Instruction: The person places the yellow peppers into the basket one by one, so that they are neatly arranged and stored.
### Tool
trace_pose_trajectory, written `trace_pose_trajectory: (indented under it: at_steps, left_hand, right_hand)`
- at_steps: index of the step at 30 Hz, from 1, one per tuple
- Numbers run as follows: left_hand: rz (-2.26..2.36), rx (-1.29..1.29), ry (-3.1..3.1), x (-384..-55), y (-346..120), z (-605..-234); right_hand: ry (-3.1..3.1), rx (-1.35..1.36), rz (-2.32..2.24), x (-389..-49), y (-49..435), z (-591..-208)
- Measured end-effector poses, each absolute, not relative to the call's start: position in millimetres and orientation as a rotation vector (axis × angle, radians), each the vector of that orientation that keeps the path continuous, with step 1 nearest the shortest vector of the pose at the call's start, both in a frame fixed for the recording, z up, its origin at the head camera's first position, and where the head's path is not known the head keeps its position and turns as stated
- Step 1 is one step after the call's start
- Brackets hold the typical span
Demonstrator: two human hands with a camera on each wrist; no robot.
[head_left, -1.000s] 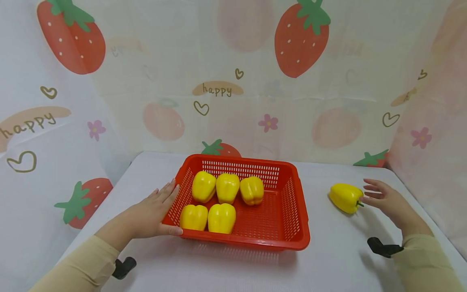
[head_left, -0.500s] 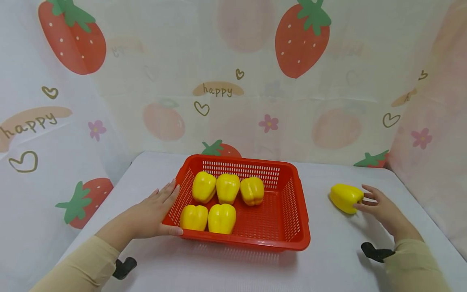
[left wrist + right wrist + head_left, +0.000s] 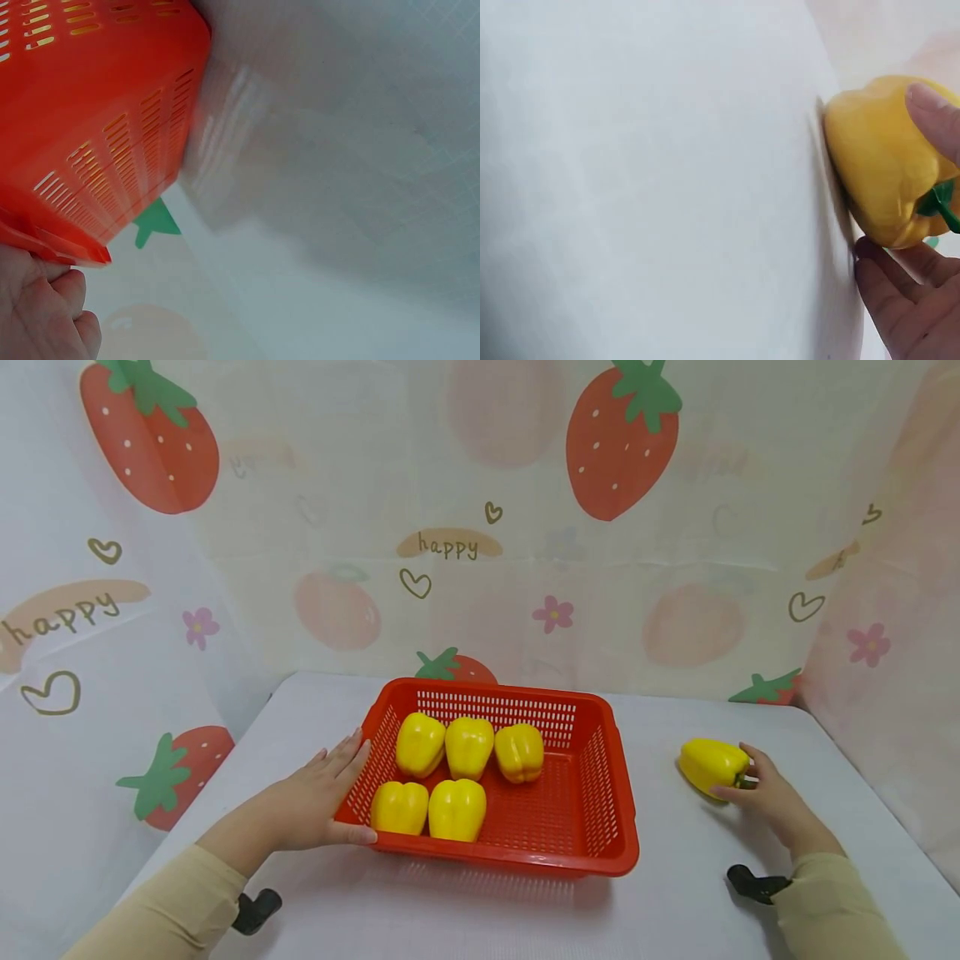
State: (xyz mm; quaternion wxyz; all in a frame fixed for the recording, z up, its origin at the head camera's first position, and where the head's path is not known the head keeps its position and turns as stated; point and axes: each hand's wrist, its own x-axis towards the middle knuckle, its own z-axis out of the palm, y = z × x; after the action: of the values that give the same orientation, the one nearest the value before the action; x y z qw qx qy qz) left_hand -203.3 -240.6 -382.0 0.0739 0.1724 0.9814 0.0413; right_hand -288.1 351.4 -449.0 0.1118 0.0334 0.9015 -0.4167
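My left hand (image 3: 307,806) rests against the left end of a red plastic basket (image 3: 517,862), fingers straight along the rim and thumb at the front corner. Inside the basket sit several yellow bell peppers, among them one at the back right (image 3: 519,753) and one at the front (image 3: 457,812). Right of the basket, another yellow bell pepper (image 3: 711,764) lies on its side on the table. My right hand (image 3: 776,802) pinches its stem end: the right wrist view has the thumb over one side of this pepper (image 3: 881,150) and fingertips at the opposite side, beside the green stem.
The table (image 3: 480,918) has a white cover. Behind it hangs a strawberry-printed curtain (image 3: 480,610), with similar cloth at both sides. A black wrist mount (image 3: 757,885) sticks out from the right sleeve, and another (image 3: 257,912) from the left.
My right hand has moved left and slightly down onto the loose pepper, its thumb and fingers now at the stem end. The left hand and basket have stayed in place.
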Motion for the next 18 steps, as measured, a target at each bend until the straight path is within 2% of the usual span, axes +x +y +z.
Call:
trace_pose_trajectory:
  at_steps: [18]
  left_hand:
    - [0.129, 0.518, 2.95, -204.0, -240.8, -383.2]
  right_hand:
    - [2.708, 0.154, -1.204, -291.7, 345.3, -451.7]
